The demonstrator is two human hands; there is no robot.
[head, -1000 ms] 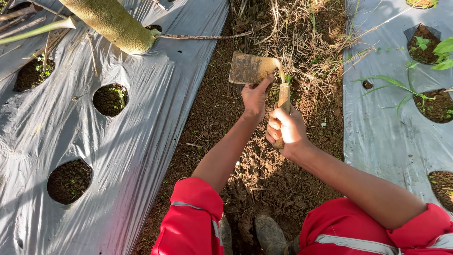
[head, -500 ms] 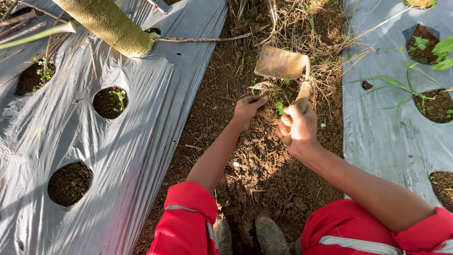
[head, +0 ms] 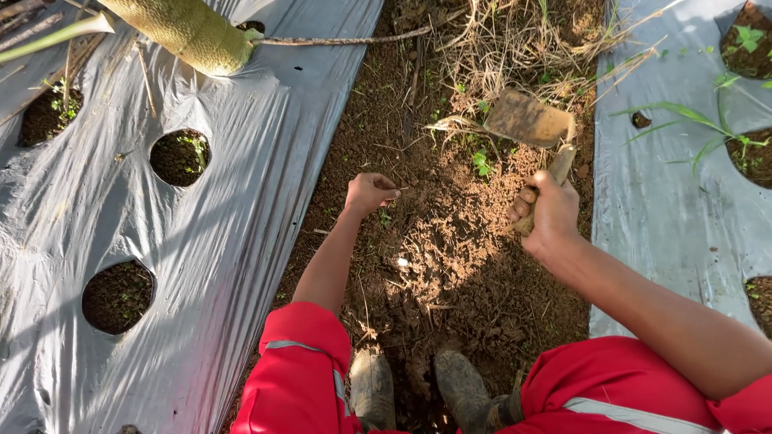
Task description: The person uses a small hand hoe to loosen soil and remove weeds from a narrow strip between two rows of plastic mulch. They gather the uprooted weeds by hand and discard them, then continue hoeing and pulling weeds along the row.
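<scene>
A small hand hoe [head: 535, 128] with a flat, soil-stained metal blade and a short wooden handle is raised just above a strip of bare brown soil [head: 450, 265]. Its blade sits over a patch of dry straw-like grass [head: 515, 48] and a few small green weeds [head: 481, 161]. The person's right hand [head: 547, 213] holds the hoe, its grip wrapped tight around the lower part of the handle, blade pointing up and to the left.

The left hand [head: 368, 193] hovers low over the soil, well apart from the hoe. Its grip is curled closed, with thin stalks or roots pinched at the fingertips; what exactly they are is too small to tell.

Both arms are bare from the elbow down, with red sleeves [head: 301, 370] bearing grey reflective stripes pushed up above. At the bottom edge, two muddy boots [head: 418, 390] stand on the loosened earth.

On either side of the soil strip lie sheets of silver-grey plastic mulch [head: 209, 241]. The left sheet has round planting holes [head: 117, 296] showing dark earth and tiny sprouts. A thick green plant stem [head: 189, 32] rises from one hole at the top left, with a dry twig [head: 346, 38] lying beside it. The right sheet [head: 667, 217] has holes too, with leafy green seedlings [head: 744, 36] and grass blades growing from them.
</scene>
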